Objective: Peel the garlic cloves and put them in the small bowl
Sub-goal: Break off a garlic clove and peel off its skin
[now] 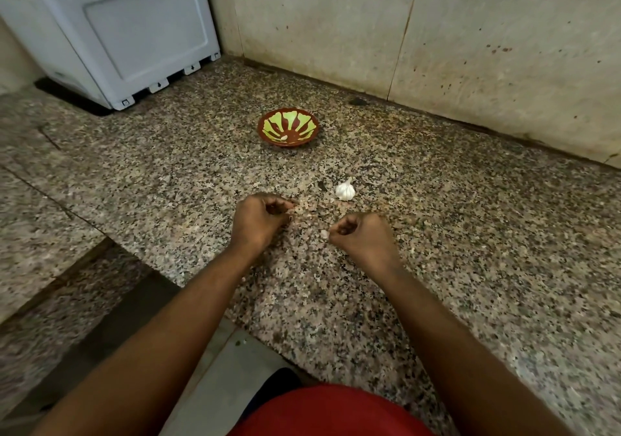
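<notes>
Near counter edge, right hand pinches a garlic clove, left hand curled, contents unclear; clove light, skin papery, best gripped at its ends.

speckled granite tabletop, stained beige stone wall behind, pale blue-white appliance at far left corner, grey tiled floor below

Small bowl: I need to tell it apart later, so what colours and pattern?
Reddish-brown small bowl with light-green petal-like rays inside; head view.
</notes>
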